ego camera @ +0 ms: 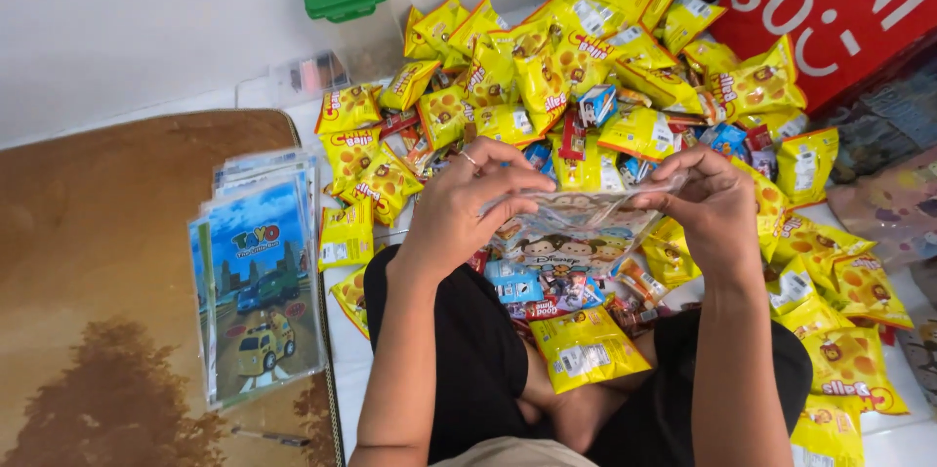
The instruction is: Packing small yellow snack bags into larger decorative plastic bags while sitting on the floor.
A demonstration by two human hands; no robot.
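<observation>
At mid-frame, your left hand [459, 203] and right hand [708, 203] pinch the top edge of a cartoon-print plastic bag [576, 233], fingers closed on the film. It looks light, limp and slippery, so grip near both upper corners, above the yellow snack packets [586, 67].

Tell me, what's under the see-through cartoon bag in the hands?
Under the clear plastic cartoon-printed bag lie a blue snack packet, small mixed wrappers and a yellow snack packet. Whatever sits directly beneath the bag is covered.
</observation>
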